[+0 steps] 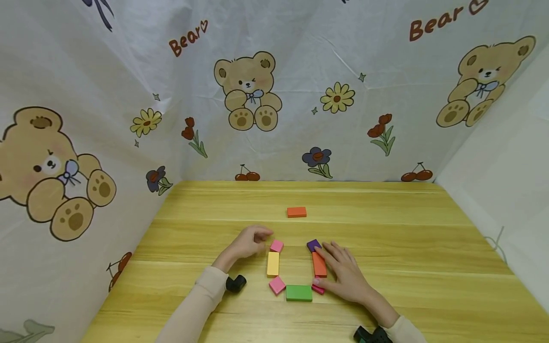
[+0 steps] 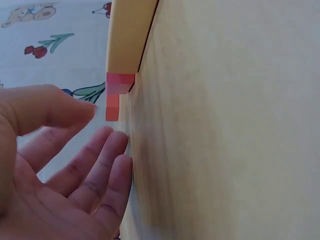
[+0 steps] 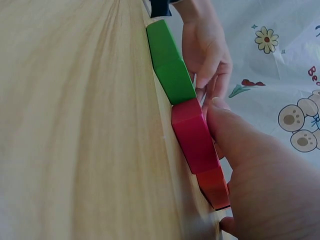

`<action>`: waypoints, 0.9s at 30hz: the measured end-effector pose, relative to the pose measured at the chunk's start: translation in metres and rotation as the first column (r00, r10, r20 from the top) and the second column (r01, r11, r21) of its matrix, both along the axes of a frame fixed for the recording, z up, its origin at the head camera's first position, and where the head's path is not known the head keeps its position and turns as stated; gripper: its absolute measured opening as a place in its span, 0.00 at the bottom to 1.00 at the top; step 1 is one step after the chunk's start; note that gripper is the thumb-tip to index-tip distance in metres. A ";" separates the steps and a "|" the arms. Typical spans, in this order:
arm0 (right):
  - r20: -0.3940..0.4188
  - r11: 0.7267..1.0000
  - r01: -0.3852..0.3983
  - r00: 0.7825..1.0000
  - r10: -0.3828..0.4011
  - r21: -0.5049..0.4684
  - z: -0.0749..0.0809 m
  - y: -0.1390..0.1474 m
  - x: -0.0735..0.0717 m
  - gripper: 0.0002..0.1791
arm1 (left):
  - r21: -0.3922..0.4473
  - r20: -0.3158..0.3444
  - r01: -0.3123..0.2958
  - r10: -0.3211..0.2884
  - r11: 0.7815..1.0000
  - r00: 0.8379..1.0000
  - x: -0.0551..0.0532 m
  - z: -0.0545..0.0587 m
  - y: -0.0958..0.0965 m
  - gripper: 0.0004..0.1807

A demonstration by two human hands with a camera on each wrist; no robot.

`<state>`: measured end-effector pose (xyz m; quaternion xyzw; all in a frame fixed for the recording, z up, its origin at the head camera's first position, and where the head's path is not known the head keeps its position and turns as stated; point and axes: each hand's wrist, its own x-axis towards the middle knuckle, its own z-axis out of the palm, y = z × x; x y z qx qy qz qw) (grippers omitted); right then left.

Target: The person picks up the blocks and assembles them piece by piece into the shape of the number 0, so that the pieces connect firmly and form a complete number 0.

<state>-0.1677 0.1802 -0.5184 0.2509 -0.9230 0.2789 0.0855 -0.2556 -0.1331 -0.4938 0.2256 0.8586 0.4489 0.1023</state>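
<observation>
Small coloured blocks form a partly open ring on the table. My right hand [image 1: 346,275] lies along the ring's right side, its index fingertip at the purple block [image 1: 312,245] and its thumb on the magenta block [image 3: 197,137]. Between them sits the orange block [image 1: 319,265], partly under the hand's edge. My left hand [image 1: 249,242] hovers beside the upper pink block [image 1: 277,246], thumb and fingers apart with nothing between them. Below that block come the yellow block [image 1: 273,264] and a second pink block [image 1: 277,285]. The green block [image 1: 299,293] lies at the near side.
Farther back on the wooden table [image 1: 386,214] lies a lone orange-red block [image 1: 297,212]. A cloth printed with bears [image 1: 249,95] hangs behind and to the left. Black wrist devices [image 1: 236,284] are worn on both arms. A pale cord [image 1: 497,245] hangs at the right.
</observation>
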 end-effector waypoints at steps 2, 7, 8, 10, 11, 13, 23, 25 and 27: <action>0.000 1.000 -0.001 1.000 0.001 -0.002 0.000 0.000 0.000 0.45 | 0.010 -0.002 -0.018 0.018 1.000 1.000 0.004 0.001 -0.001 0.22; -0.001 1.000 -0.005 1.000 0.005 -0.006 0.000 0.001 0.000 0.45 | 0.002 0.030 -0.019 0.019 1.000 0.999 0.019 0.006 0.000 0.30; -0.003 1.000 -0.005 1.000 0.005 -0.006 0.000 0.001 0.000 0.45 | -0.005 0.041 -0.016 0.016 1.000 0.999 0.023 0.007 0.001 0.32; -0.005 1.000 -0.004 1.000 0.004 -0.004 0.000 0.001 0.000 0.45 | -0.028 0.054 -0.009 0.010 1.000 0.998 0.032 0.007 0.001 0.35; -0.006 1.000 -0.004 1.000 0.004 -0.003 0.000 0.001 0.000 0.45 | -0.040 0.052 -0.004 0.006 0.999 0.999 0.036 0.007 0.002 0.37; -0.006 1.000 -0.004 1.000 0.004 -0.003 0.000 0.000 0.000 0.45 | -0.062 0.042 0.002 0.001 0.998 0.999 0.043 0.007 0.003 0.40; -0.001 1.000 0.000 1.000 0.000 -0.004 -0.001 0.000 0.000 0.45 | -0.129 -0.058 -0.050 0.042 0.990 0.997 0.074 -0.002 0.011 0.49; 0.000 1.000 -0.001 1.000 0.001 -0.005 0.000 0.000 0.000 0.45 | -0.140 -0.101 -0.073 0.059 0.988 0.993 0.077 -0.006 0.013 0.50; 0.001 1.000 -0.003 1.000 0.003 -0.007 0.000 0.000 0.000 0.45 | -0.157 -0.148 -0.087 0.063 0.984 0.987 0.079 -0.010 0.015 0.50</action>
